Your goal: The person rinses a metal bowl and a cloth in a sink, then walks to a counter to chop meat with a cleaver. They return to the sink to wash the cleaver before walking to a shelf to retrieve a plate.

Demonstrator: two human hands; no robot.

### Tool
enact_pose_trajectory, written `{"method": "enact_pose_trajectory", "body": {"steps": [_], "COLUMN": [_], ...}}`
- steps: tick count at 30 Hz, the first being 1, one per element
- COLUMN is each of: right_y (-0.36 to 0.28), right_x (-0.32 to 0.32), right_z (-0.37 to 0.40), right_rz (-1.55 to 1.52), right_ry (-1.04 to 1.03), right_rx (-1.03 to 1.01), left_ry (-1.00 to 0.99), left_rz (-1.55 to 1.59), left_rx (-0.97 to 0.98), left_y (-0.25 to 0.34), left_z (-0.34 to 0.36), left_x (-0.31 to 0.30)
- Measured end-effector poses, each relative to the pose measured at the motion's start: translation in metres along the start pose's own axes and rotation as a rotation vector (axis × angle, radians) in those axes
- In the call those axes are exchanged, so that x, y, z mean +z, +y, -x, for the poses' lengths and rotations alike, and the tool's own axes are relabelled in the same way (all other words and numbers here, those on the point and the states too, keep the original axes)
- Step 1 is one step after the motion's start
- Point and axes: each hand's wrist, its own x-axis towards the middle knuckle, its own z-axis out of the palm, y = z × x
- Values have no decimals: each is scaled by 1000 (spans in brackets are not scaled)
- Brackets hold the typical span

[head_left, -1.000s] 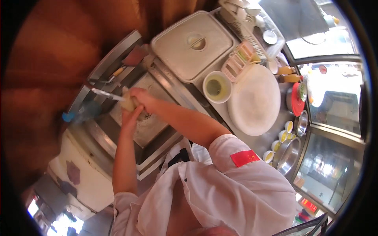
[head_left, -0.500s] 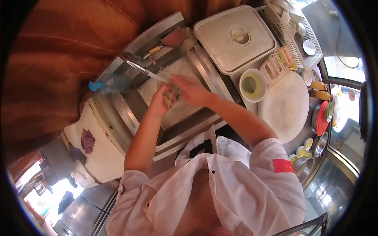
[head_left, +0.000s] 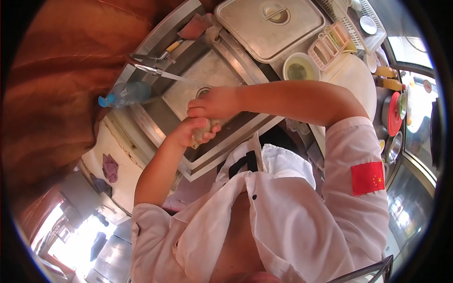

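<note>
A beige wad of cloth (head_left: 204, 134) is squeezed between both my hands over the near side of a steel sink (head_left: 188, 89). My left hand (head_left: 191, 132) grips it from below. My right hand (head_left: 214, 104) is closed over its top, knuckles toward the drain (head_left: 203, 91). Most of the cloth is hidden by my fingers. The tap spout (head_left: 155, 71) reaches over the far left of the basin, apart from my hands.
A blue-capped plastic bottle (head_left: 125, 94) lies left of the sink. A wooden-handled knife (head_left: 167, 49) and a reddish cloth (head_left: 193, 26) lie behind it. To the right stand a lidded steel container (head_left: 271, 23), a white bowl (head_left: 299, 68) and a round white board (head_left: 351, 78).
Both hands have drawn back from under the tap to the near edge of the sink, still closed on the cloth. My right arm now crosses the basin.
</note>
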Motion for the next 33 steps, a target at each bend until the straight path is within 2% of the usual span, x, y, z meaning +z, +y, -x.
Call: {"method": "enact_pose_trajectory", "body": {"steps": [1, 2, 4, 6, 10, 12, 14, 16, 17, 19, 20, 22, 24, 26, 28, 29, 30, 31, 32, 33], "right_y": [3, 6, 7, 6, 9, 10, 10, 15, 21, 26, 27, 26, 19, 17, 9, 0, -6, -9, -12, -15], "right_x": [4, 7, 11, 10, 26, 28, 36, 47, 61, 76, 82, 85, 80, 69, 64, 63, 61, 54, 43, 32], "right_z": [-2, -4, -7, -10, -11, -11, -7, -4, -2, 0, 1, 3, 7, 4, 8, 17, 23, 24, 25, 28], "right_rz": [2, 57, 113, 164, 187, 163, 164, 172, 164, 160, 145, 133, -18, -35, -59, 131, 309, 307, 387, 467], "right_ry": [3, 14, 24, -143, -209, -407, -419, -428, -412, -391, -422, -448, -419, -441, -464, -198, 66, 68, 193, 316], "right_rx": [7, 19, 34, 153, 271, 389, 438, 486, 530, 578, 617, 655, 728, 756, 789, 573, 345, 347, 75, -197], "left_ry": [103, 99, 252, 296, 444, 447, 456, 690, 688, 725, 723, 1017, 1026, 1033, 970, 967, 803, 623, 622, 563], "left_rz": [-45, -48, -209, -335, -589, -603, -613, -813, -820, -1053, -1058, -1507, -1556, -1606, -1232, -1232, -791, -361, -365, -229], "left_rx": [1, -5, 115, 105, 85, 116, 144, 118, 120, 475, 477, 220, 216, 217, 296, 297, 212, 124, 115, 206], "left_y": [2, 3, 6, 8, 2, -1, -8, -16, -23, -33, -34, -35, -38, -39, -38, -33, -28, -27, -33, -38], "left_z": [0, -1, -6, -15, -30, -37, -45, -56, -62, -73, -73, -68, -65, -62, -52, -42, -28, -18, -11, -4], "left_x": [-1, -2, -6, -12, -22, -23, -27, -35, -47, -59, -56, -46, -35, -33, -42, -41, -41, -35, -27, -18]}}
